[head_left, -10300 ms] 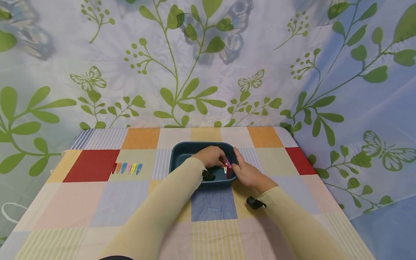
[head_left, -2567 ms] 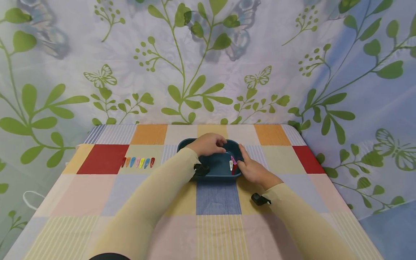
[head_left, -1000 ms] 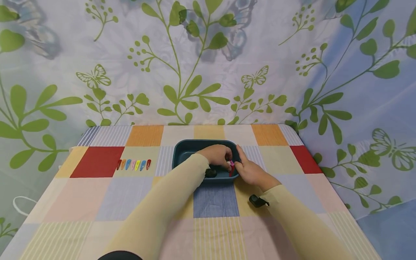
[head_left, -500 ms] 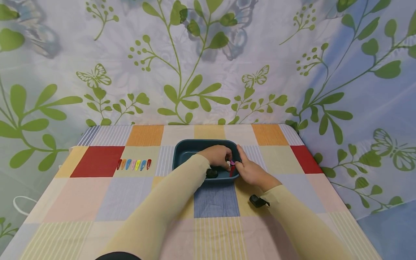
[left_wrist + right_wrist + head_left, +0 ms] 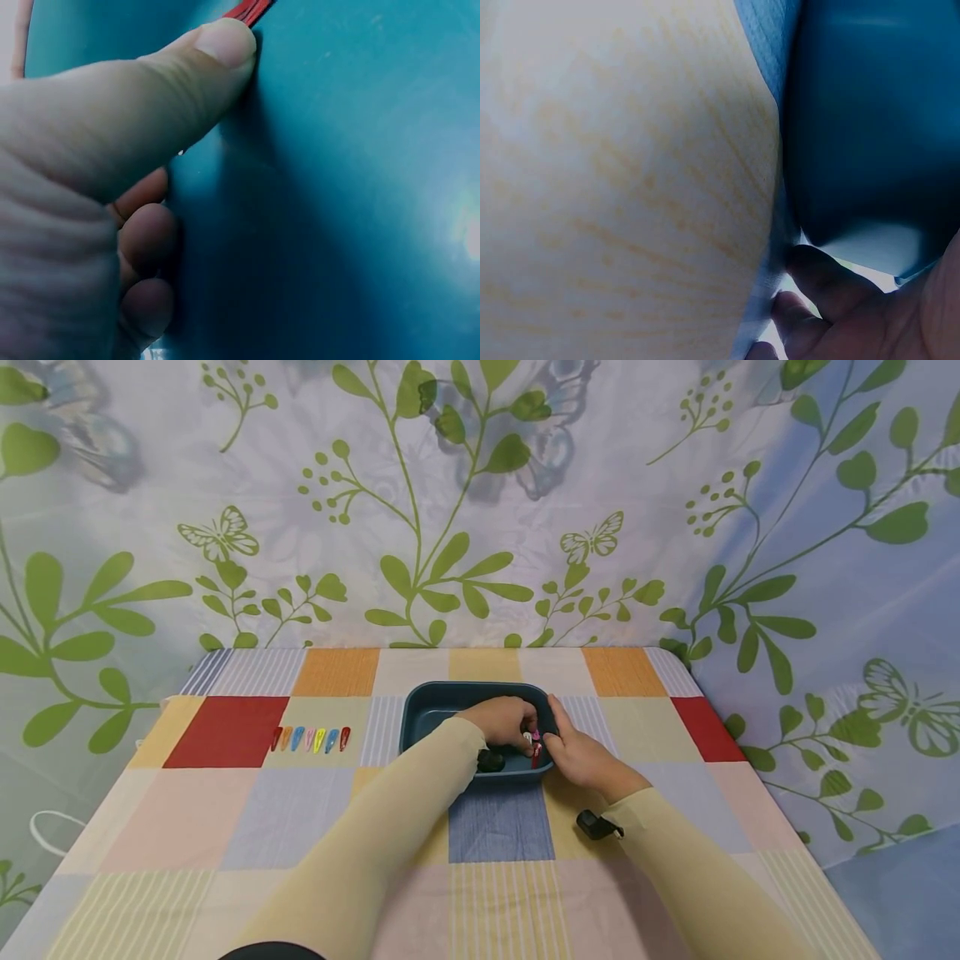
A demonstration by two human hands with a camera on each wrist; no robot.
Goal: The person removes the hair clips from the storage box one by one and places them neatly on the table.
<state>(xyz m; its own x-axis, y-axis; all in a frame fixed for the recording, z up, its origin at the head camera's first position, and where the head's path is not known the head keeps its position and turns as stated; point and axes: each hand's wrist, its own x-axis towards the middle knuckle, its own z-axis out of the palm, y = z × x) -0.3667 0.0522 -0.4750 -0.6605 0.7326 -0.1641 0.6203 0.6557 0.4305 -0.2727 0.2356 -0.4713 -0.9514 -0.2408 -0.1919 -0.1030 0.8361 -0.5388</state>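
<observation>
My left hand [image 5: 498, 720] reaches into a dark teal tray [image 5: 427, 774], at its right end. Its thumb and fingers pinch a red snap hair clip [image 5: 250, 10], whose end shows past the thumb in the left wrist view. That red clip [image 5: 536, 757] lies against the tray's bottom in the head view. Beside it are a pink hair clip [image 5: 536, 735] and a white hair clip [image 5: 528, 737], partly hidden by the fingers. My right hand [image 5: 585, 762] grips the tray's right side, thumb at the rim; its other fingers touch the outer wall [image 5: 877, 112].
Left of the tray, hair clips lie in a row on the patchwork tablecloth [image 5: 300, 818]: red [image 5: 277, 739], orange [image 5: 286, 738], blue [image 5: 297, 738], pink [image 5: 309, 740], yellow [image 5: 319, 741], blue [image 5: 332, 741] and red [image 5: 345, 738]. Leaf-patterned curtains stand behind and beside the table.
Since the oldest frame, a red clip has joined the row's right end. My left hand has lowered from above the tray to the clips. Lately the red clip has shifted slightly. My right hand stays put.
</observation>
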